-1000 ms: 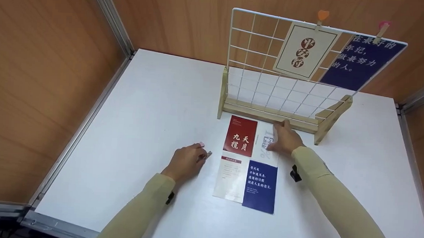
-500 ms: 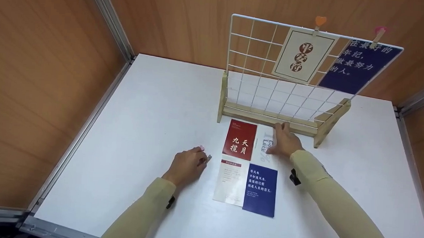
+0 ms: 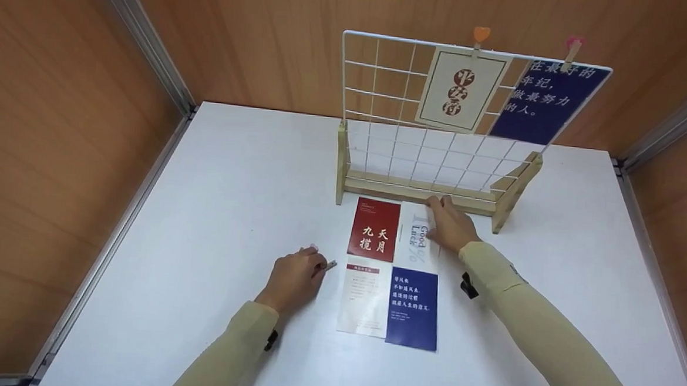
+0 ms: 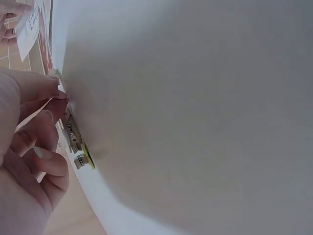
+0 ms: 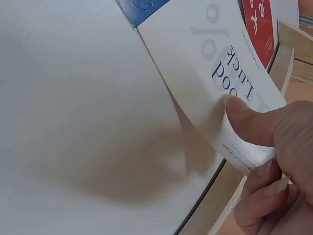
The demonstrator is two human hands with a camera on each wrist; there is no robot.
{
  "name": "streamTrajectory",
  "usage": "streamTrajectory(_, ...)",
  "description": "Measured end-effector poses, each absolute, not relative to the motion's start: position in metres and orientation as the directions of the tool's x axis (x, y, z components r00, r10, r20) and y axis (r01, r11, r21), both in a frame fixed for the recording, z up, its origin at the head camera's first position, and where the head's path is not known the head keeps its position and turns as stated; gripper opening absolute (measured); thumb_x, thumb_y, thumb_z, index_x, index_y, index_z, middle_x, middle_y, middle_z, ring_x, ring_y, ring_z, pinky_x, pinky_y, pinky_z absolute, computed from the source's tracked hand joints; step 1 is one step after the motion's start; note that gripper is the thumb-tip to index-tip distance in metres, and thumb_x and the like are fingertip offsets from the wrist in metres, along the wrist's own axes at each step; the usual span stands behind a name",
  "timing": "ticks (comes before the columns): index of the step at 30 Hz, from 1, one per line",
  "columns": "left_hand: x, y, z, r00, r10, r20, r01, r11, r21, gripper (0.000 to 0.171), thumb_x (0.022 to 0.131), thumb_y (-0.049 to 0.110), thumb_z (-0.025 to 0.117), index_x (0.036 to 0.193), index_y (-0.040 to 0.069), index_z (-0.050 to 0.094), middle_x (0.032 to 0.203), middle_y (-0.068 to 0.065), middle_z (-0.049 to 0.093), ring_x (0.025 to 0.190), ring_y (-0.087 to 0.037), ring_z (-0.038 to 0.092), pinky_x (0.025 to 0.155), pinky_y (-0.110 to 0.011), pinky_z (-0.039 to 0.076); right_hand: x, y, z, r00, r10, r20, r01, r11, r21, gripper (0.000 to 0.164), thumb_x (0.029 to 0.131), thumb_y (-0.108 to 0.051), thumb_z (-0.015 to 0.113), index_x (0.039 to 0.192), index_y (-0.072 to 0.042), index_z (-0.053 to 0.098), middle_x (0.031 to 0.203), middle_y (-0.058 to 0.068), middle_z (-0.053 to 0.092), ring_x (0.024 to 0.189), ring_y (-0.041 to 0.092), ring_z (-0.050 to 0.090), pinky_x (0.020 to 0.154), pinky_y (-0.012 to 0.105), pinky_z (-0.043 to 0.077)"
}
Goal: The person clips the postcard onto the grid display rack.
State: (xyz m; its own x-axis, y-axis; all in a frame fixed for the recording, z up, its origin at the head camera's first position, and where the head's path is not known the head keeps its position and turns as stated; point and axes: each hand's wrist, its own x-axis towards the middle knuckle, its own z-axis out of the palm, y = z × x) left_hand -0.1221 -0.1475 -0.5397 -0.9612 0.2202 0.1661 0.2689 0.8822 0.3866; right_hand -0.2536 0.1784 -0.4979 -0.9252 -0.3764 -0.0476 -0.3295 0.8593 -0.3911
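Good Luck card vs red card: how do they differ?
Colour: the Good Luck card is white with blue and grey print; the red card carries white characters.
Pose: the Good Luck card is pinched and partly lifted by the right hand; the red card lies flat, untouched.
Shared: both are rectangular, near the rack base.

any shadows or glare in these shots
Head view: pale sheen on the white tabletop, soft shadows beside the beige sleeves; left wrist view: broad dim shadow over the tabletop; right wrist view: brownish shadow beside the white paper "Good Luck" card.
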Motion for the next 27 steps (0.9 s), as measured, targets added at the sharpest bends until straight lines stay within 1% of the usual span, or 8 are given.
streamTrajectory(3,-0.121,-0.148,-0.54,-0.967,0.207,0.146,0.249,0.878,0.408,0.009,0.093,0.017,0.07,0.098,0.011,0.075,0.095,0.001,0.069,0.095,-0.018,0.068,0.087,-0.038,0.054,-0.253,0.178,-0.496,-0.926,-0.374,-0.044,-0.33,0.863,-0.383,0.056,0.087,-0.001,0.071,0.136,-0.007,0.046,0.119,0.021,0.05,0.088,0.037,0.06,0.08,0.051,0.052)
streamTrajectory(7,-0.121,-0.147,-0.539,-0.97,0.2,0.141,0.242,0.872,0.426,0.009,0.094,0.017,0.069,0.1,0.011,0.072,0.09,0.004,0.062,0.079,-0.012,0.062,0.074,-0.033,0.054,-0.254,0.181,-0.492,-0.935,-0.353,-0.029,-0.316,0.868,-0.382,0.057,0.088,0.003,0.066,0.141,-0.004,0.045,0.125,0.022,0.052,0.092,0.039,0.061,0.084,0.051,0.051)
streamTrajectory(9,-0.121,-0.146,-0.539,-0.969,0.195,0.149,0.242,0.863,0.443,0.008,0.095,0.017,0.069,0.101,0.012,0.07,0.091,0.005,0.061,0.078,-0.011,0.061,0.074,-0.032,0.054,-0.255,0.183,-0.49,-0.94,-0.341,-0.019,-0.306,0.865,-0.398,0.056,0.088,0.004,0.065,0.141,-0.001,0.046,0.127,0.022,0.052,0.097,0.039,0.061,0.088,0.05,0.051)
streamTrajectory(12,-0.12,-0.144,-0.538,-0.969,0.188,0.16,0.242,0.847,0.474,0.008,0.095,0.016,0.069,0.102,0.012,0.069,0.094,0.005,0.063,0.082,-0.012,0.063,0.077,-0.033,0.054,-0.254,0.186,-0.486,-0.945,-0.328,-0.006,-0.293,0.854,-0.43,0.051,0.088,0.004,0.065,0.137,0.003,0.051,0.126,0.021,0.053,0.104,0.038,0.06,0.092,0.049,0.049)
streamTrajectory(15,-0.117,-0.144,-0.538,-0.97,0.175,0.169,0.237,0.832,0.502,0.009,0.095,0.014,0.068,0.104,0.012,0.068,0.096,0.003,0.066,0.089,-0.015,0.066,0.082,-0.035,0.054,-0.253,0.185,-0.482,-0.944,-0.329,0.008,-0.295,0.836,-0.463,0.042,0.089,0.002,0.066,0.131,0.003,0.056,0.121,0.018,0.055,0.107,0.036,0.06,0.094,0.049,0.048)
streamTrajectory(18,-0.116,-0.145,-0.538,-0.973,0.161,0.162,0.223,0.829,0.513,0.011,0.096,0.015,0.067,0.107,0.014,0.067,0.098,0.005,0.067,0.093,-0.015,0.066,0.086,-0.035,0.053,-0.252,0.186,-0.478,-0.937,-0.348,0.032,-0.322,0.824,-0.465,0.039,0.091,0.0,0.066,0.129,0.001,0.057,0.12,0.017,0.058,0.108,0.036,0.06,0.094,0.05,0.047)
streamTrajectory(23,-0.116,-0.144,-0.541,-0.975,0.156,0.156,0.217,0.806,0.551,0.011,0.099,0.019,0.062,0.11,0.015,0.063,0.098,0.006,0.063,0.084,-0.009,0.061,0.077,-0.031,0.053,-0.25,0.189,-0.472,-0.919,-0.389,0.055,-0.373,0.819,-0.436,0.038,0.093,-0.002,0.066,0.129,-0.002,0.058,0.129,0.018,0.059,0.116,0.038,0.058,0.096,0.052,0.046)
streamTrajectory(27,-0.116,-0.144,-0.542,-0.976,0.153,0.157,0.215,0.797,0.564,0.013,0.101,0.021,0.059,0.112,0.015,0.063,0.1,0.007,0.061,0.084,-0.009,0.06,0.078,-0.032,0.053,-0.251,0.192,-0.467,-0.914,-0.405,0.022,-0.373,0.82,-0.434,0.036,0.096,-0.004,0.061,0.132,-0.004,0.058,0.131,0.016,0.06,0.12,0.037,0.056,0.1,0.052,0.044)
